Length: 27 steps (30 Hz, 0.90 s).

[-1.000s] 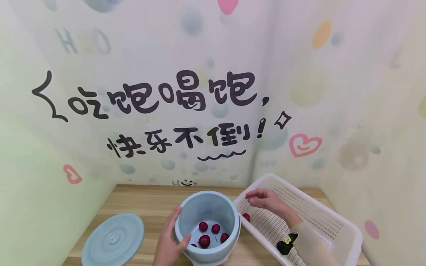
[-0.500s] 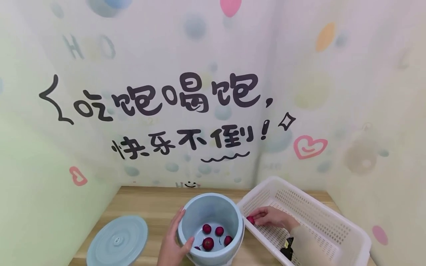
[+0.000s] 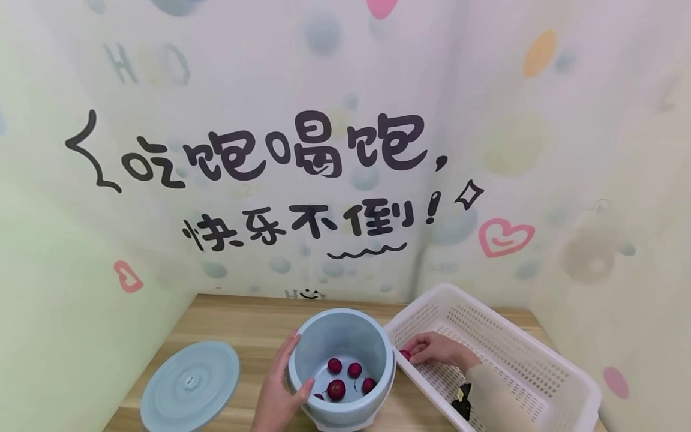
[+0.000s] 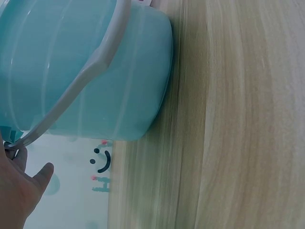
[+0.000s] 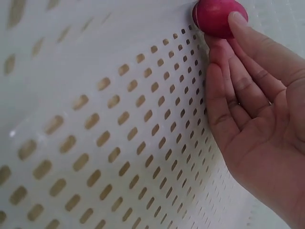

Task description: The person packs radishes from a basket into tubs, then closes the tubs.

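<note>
In the head view my left hand [image 3: 278, 390] rests against the left side of a light blue bucket [image 3: 308, 411], fingers spread and fairly straight along its wall, thumb at the front rim. Several red radishes [image 3: 336, 390], some with thin root tails, lie on the bucket's floor. My right hand [image 3: 439, 349] is inside a white perforated plastic basket [image 3: 567, 384] and pinches a radish [image 5: 220, 18] between thumb and fingers at the basket's left end. In the left wrist view the bucket's pale handle [image 4: 97, 62] hangs along its side.
A round blue lid [image 3: 189, 387] lies on the wooden table [image 3: 254, 330] left of the bucket. The basket stands close to the bucket's right side. A printed wall sheet [image 3: 302, 264] rises behind the table, with more wall on both sides.
My right hand has come down from above the basket's left end to the radish there and taken hold of it. The left hand keeps its place at the bucket; the head view has shifted slightly.
</note>
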{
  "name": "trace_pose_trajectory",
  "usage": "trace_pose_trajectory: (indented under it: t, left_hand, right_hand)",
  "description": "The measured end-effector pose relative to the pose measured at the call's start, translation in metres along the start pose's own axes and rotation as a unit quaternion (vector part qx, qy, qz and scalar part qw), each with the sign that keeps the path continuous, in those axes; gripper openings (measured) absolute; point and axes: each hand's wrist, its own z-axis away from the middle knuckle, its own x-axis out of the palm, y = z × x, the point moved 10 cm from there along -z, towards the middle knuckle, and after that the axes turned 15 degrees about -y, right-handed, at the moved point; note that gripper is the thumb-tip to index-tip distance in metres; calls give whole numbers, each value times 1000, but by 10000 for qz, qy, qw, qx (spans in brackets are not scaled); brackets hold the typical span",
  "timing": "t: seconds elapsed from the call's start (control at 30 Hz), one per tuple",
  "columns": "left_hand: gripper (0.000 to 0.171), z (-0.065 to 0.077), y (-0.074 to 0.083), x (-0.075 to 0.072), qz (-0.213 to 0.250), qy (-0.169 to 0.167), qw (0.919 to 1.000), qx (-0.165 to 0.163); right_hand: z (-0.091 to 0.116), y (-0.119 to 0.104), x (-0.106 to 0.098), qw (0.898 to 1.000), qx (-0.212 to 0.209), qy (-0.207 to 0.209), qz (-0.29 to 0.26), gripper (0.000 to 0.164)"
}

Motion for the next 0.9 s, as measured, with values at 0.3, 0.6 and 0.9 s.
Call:
trace_pose_trajectory:
  t: [0.3, 0.6, 0.9]
  left_hand:
    - [83, -4, 0, 3, 63, -121, 9999, -87]
    - [84, -1, -3, 3, 63, -206, 9994, -262]
    - [83, 0, 4, 0, -176, 61, 9996, 227]
  right_hand:
    - [3, -3, 0, 9997, -176, -130, -77, 32]
    - [11, -8, -2, 9980, -460, -244, -362, 34]
    - [29, -24, -14, 9967, -603, -40, -537, 37]
